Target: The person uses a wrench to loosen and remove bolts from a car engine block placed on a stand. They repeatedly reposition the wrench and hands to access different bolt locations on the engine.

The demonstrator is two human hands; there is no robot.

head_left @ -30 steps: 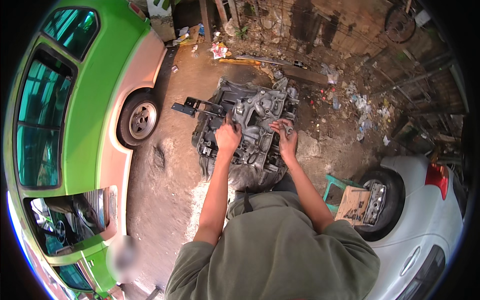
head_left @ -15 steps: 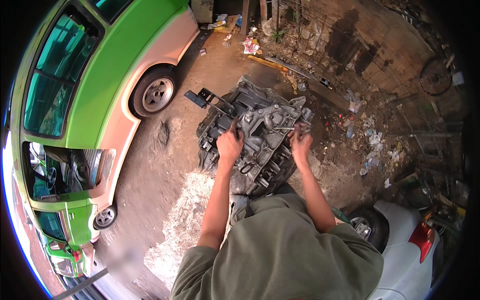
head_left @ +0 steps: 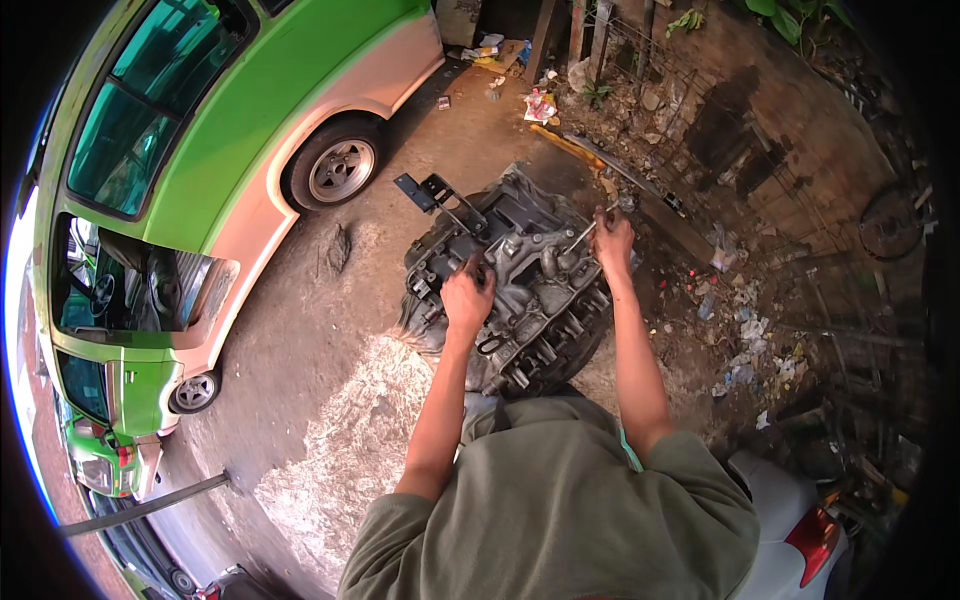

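On the middle of the brown ground [head_left: 375,270], a greasy metal engine [head_left: 520,295] is being leaned over by a person in a dull green shirt [head_left: 550,490]. Near the engine's left edge, its top is being reached over by the left hand [head_left: 467,297], whose fingers are bending narrowly inward; whether anything is being held there cannot be told. Toward the engine's far right corner, a thin metal tool [head_left: 580,241] is being gripped by the right hand [head_left: 612,240], its fingers curling around one end. From the far left corner of the engine, a black bracket [head_left: 428,190] is jutting. The ground's left edge is being lined by a green van [head_left: 270,110], its far edge by a yellow strip [head_left: 568,148], and its right edge is being littered with rubbish [head_left: 745,350]. At the near right corner, a pale grey car [head_left: 775,500] is being partly hidden by the shirt.
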